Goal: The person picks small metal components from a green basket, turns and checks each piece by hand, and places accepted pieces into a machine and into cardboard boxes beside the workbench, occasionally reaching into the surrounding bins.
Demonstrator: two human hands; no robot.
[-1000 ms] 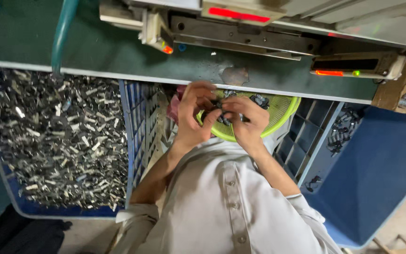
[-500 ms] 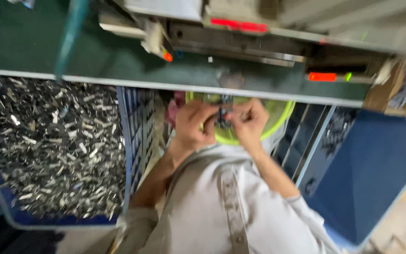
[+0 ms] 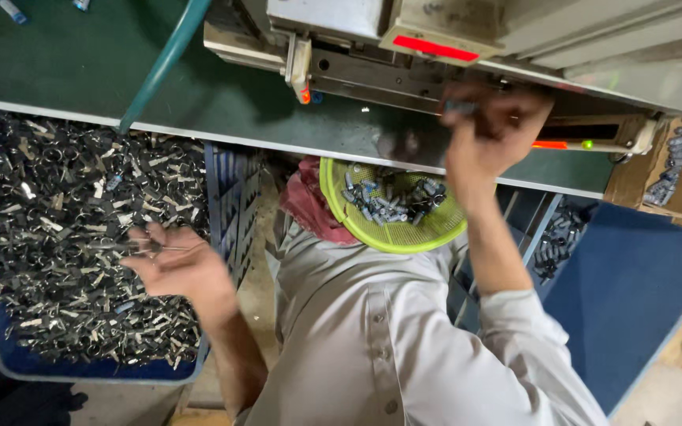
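since half a second ago our hands have parted: both were together over the yellow-green basket in our lap, and now the left hand is out over the blue bin of small metal clips, while the right hand has gone up to the grey machine at the far edge of the green table.

we see only the head view. our right hand is blurred by motion; its fingers are curled around something small and dark, but we cannot make out what it is. our left hand is partly open, palm up, fingers loosely bent, with a thin metal piece pinched at the fingertips, just above the clip pile. the basket holds small grey and blue parts, lying between the two hands and touching neither. a red cloth sits beside it. the bin's left edge and the machine's top are cut off.
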